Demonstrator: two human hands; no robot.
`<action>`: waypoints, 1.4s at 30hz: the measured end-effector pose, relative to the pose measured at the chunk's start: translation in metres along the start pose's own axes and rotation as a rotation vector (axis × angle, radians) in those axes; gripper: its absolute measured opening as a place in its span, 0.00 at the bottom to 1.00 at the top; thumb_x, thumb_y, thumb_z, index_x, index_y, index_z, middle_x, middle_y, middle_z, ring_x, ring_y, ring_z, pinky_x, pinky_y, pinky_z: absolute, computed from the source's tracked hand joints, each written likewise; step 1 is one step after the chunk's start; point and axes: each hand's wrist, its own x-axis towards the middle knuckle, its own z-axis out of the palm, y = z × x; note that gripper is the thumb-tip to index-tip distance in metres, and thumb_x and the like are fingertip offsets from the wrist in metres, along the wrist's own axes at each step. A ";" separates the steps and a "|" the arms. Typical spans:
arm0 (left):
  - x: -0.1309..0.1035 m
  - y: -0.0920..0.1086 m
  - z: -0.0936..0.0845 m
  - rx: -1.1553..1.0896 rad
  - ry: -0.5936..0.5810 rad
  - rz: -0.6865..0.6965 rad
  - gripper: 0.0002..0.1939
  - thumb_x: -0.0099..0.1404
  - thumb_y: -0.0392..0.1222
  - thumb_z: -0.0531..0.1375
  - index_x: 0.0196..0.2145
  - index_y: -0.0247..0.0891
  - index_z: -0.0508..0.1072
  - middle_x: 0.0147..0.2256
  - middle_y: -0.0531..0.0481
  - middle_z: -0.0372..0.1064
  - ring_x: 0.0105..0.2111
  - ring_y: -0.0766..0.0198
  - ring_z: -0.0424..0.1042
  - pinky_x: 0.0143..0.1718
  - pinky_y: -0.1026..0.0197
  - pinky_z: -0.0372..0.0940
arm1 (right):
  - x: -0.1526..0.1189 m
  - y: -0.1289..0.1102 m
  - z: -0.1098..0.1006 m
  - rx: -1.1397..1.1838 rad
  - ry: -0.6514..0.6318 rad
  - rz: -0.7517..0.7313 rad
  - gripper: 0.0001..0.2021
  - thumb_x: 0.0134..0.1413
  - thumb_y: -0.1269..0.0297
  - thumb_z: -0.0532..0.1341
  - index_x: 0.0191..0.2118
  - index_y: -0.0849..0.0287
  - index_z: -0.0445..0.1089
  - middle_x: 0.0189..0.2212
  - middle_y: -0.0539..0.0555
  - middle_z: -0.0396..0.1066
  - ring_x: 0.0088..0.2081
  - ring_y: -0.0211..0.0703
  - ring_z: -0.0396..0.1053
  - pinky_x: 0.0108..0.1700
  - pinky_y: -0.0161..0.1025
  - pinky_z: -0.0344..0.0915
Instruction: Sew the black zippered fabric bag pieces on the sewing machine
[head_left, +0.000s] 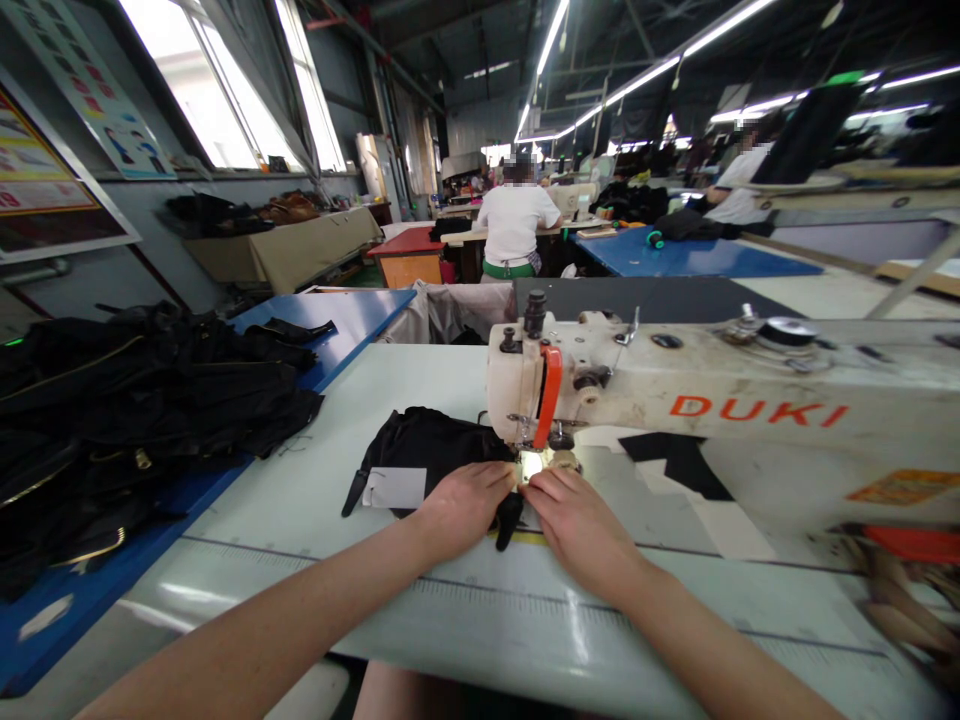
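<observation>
A cream sewing machine [675, 390] marked DUKI stands on a pale table [315, 500]. A black fabric piece [420, 445] with a white label [395, 488] lies left of the needle area. My left hand [461, 505] presses flat on the black fabric just before the lit presser foot [534, 462]. My right hand [574, 515] lies beside it, fingertips at the presser foot, pinching the fabric edge. Both hands almost touch each other.
A heap of black garments [135, 400] covers a blue table at the left. A black scrap [679, 460] lies under the machine arm. A person in a white shirt [516, 225] sits with their back to me, and another person [739, 180] works at the far right.
</observation>
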 end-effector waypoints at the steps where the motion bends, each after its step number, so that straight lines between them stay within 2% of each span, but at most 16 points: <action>1: 0.000 0.000 0.000 0.001 -0.001 0.000 0.16 0.65 0.30 0.51 0.51 0.31 0.66 0.50 0.42 0.67 0.53 0.60 0.65 0.56 0.55 0.61 | 0.000 0.000 0.000 -0.004 0.007 -0.002 0.12 0.54 0.76 0.56 0.43 0.62 0.70 0.37 0.57 0.68 0.43 0.49 0.62 0.47 0.48 0.63; 11: 0.002 -0.003 -0.001 0.006 -0.003 0.001 0.18 0.63 0.29 0.51 0.51 0.31 0.66 0.51 0.41 0.67 0.53 0.59 0.65 0.56 0.55 0.62 | 0.001 -0.001 -0.002 -0.018 -0.007 0.027 0.12 0.55 0.76 0.55 0.44 0.62 0.69 0.36 0.57 0.68 0.42 0.49 0.62 0.46 0.48 0.63; 16: 0.005 -0.003 -0.005 -0.064 -0.010 -0.020 0.18 0.62 0.29 0.52 0.50 0.31 0.68 0.51 0.42 0.68 0.52 0.59 0.66 0.55 0.54 0.62 | -0.004 0.002 -0.006 0.015 0.008 0.056 0.11 0.56 0.76 0.55 0.43 0.61 0.70 0.36 0.56 0.68 0.41 0.48 0.62 0.47 0.47 0.63; 23: 0.009 -0.003 -0.008 -0.254 0.092 -0.149 0.15 0.66 0.30 0.49 0.45 0.36 0.71 0.47 0.48 0.71 0.47 0.63 0.70 0.51 0.59 0.66 | -0.008 0.004 -0.007 0.069 0.001 0.029 0.14 0.55 0.76 0.55 0.46 0.60 0.69 0.38 0.56 0.68 0.44 0.48 0.62 0.47 0.47 0.63; 32: 0.011 0.001 -0.011 -0.292 0.059 -0.339 0.15 0.67 0.30 0.47 0.44 0.38 0.70 0.43 0.50 0.73 0.43 0.62 0.72 0.47 0.60 0.67 | 0.000 0.004 -0.011 0.051 -0.054 0.007 0.13 0.55 0.76 0.56 0.44 0.60 0.70 0.36 0.55 0.67 0.41 0.46 0.61 0.45 0.43 0.62; 37: 0.012 0.002 -0.009 -0.267 0.053 -0.355 0.14 0.67 0.31 0.47 0.44 0.38 0.69 0.41 0.49 0.73 0.42 0.61 0.73 0.46 0.59 0.67 | 0.001 0.004 -0.013 0.038 -0.071 -0.007 0.14 0.55 0.77 0.55 0.46 0.58 0.69 0.37 0.55 0.66 0.39 0.45 0.61 0.43 0.42 0.60; 42: 0.010 0.000 -0.006 -0.245 0.066 -0.346 0.14 0.67 0.30 0.48 0.44 0.37 0.69 0.41 0.48 0.73 0.41 0.61 0.73 0.45 0.59 0.68 | 0.003 0.005 -0.015 0.001 -0.103 -0.020 0.14 0.54 0.78 0.55 0.43 0.58 0.68 0.37 0.54 0.66 0.39 0.45 0.61 0.42 0.42 0.59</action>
